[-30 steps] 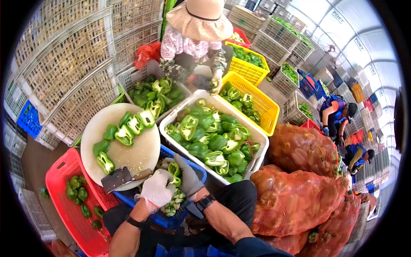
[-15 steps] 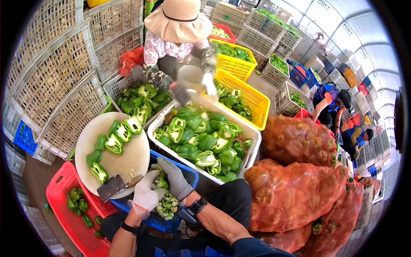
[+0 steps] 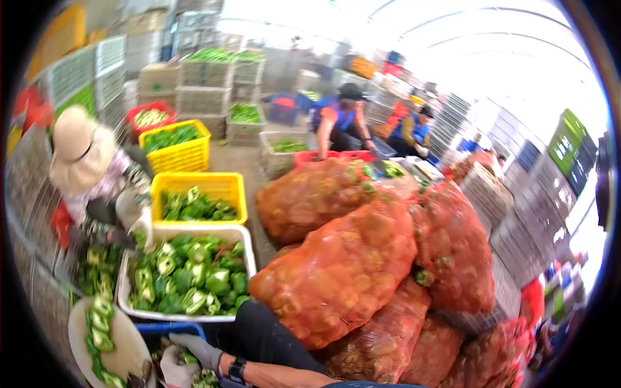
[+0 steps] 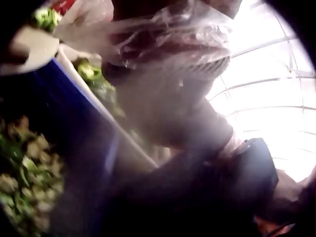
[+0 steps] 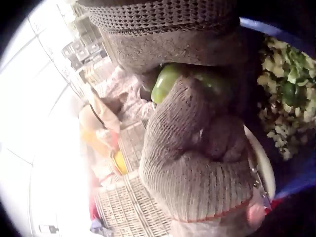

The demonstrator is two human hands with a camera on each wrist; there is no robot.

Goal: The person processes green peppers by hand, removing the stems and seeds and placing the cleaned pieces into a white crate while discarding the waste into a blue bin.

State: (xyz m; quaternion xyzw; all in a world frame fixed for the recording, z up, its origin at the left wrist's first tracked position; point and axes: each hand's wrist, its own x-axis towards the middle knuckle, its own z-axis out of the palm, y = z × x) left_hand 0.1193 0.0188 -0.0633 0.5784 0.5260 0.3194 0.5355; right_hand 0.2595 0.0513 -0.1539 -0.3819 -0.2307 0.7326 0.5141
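At the bottom left of the head view, my left hand in a white glove and my right hand in a grey glove meet around a green pepper. The right wrist view shows the pepper between the grey right glove above and the curled white left glove below; much of it is covered. In the left wrist view a dark, blurred shape hides the fingers. Beside the hands, pale and green scraps lie in a blue crate.
Left of the hands is a round board with cut peppers. Ahead stand a white crate and a yellow crate of peppers. Red mesh sacks are piled to the right. A person in a hat sits at the left.
The head view has swung right, so hands and crates appear lower and farther left and more of the sacks shows. The hands remain together around the pepper.
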